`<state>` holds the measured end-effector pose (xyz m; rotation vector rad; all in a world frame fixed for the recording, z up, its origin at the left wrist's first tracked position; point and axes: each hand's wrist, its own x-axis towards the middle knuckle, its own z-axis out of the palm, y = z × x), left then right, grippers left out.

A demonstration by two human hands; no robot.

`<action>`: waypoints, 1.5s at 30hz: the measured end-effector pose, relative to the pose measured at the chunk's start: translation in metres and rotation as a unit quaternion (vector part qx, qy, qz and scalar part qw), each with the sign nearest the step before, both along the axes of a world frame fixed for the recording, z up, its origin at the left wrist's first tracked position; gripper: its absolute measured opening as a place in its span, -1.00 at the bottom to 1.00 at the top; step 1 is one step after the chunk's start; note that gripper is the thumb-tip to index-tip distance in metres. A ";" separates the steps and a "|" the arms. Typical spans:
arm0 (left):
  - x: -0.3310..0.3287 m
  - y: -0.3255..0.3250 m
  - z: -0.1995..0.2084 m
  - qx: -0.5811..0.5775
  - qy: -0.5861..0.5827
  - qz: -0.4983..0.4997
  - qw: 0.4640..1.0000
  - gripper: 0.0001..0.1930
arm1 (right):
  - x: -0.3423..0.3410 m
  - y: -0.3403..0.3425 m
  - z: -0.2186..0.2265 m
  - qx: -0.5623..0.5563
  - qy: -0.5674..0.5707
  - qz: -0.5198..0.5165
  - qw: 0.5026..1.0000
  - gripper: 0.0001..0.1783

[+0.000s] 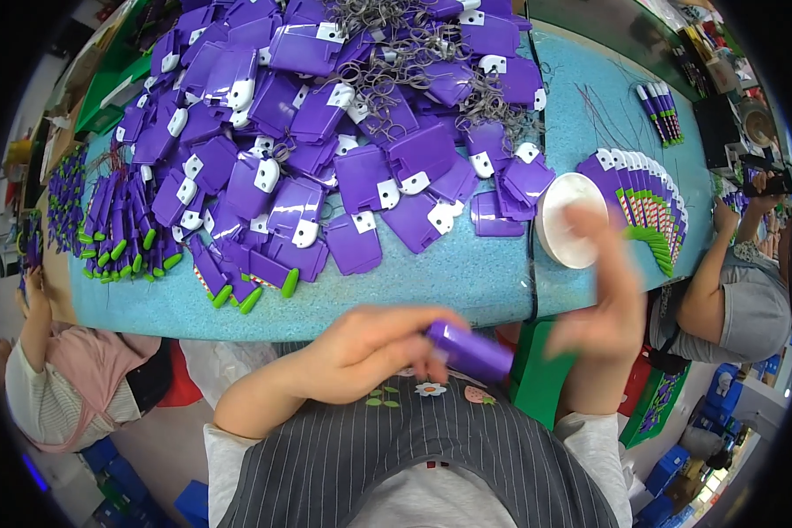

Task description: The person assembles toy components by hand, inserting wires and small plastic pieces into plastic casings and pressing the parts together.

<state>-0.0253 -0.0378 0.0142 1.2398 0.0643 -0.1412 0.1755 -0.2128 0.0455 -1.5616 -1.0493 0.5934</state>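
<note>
My left hand (374, 348) grips a purple plastic casing (471, 352) in front of my body, just off the table's near edge. Smeared by motion, my right hand (603, 277) has its fingers over a white bowl (552, 233); whether it holds anything is hidden by the blur. Ahead of my hands lies a big heap of purple plastic casings (358, 242) with white end pieces. Grey looped cables or cords (396, 66) are tangled on top of the heap.
Fanned purple pieces with green tips (647, 198) lie right of the bowl. Bundled green-tipped pieces (123, 220) pile up at left on the blue table (414, 295). A green bin (537, 365) stands by my right arm. Other people sit at both sides.
</note>
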 end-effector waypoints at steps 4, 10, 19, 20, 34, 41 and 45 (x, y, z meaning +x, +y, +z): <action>-0.024 -0.010 -0.021 -0.117 -0.006 -0.007 0.993 -0.68 | -0.043 0.031 -0.022 0.045 0.076 0.330 0.940 -0.08; -0.043 -0.018 -0.023 0.217 -0.050 0.105 0.969 -0.41 | -0.072 0.038 -0.039 -0.054 -0.195 0.065 0.977 -0.20; -0.059 -0.017 -0.047 0.290 0.036 0.308 0.905 -0.65 | -0.090 0.038 -0.050 -0.072 -0.286 0.019 0.955 -0.13; -0.067 -0.014 -0.044 0.176 0.024 0.367 0.913 -0.70 | -0.086 0.042 -0.047 -0.110 -0.302 0.009 0.947 -0.12; -0.109 0.054 -0.035 -0.058 0.081 0.493 0.864 -0.69 | -0.132 0.139 -0.065 -0.105 -0.144 0.076 0.981 -0.75; -0.097 0.051 -0.035 -0.039 0.057 0.488 0.870 -0.70 | -0.143 0.134 -0.062 -0.137 -0.327 0.113 0.928 -0.38; -0.106 0.043 -0.047 0.007 -0.033 0.507 0.861 -0.71 | -0.121 0.118 -0.061 -0.110 -0.151 0.093 0.978 -0.80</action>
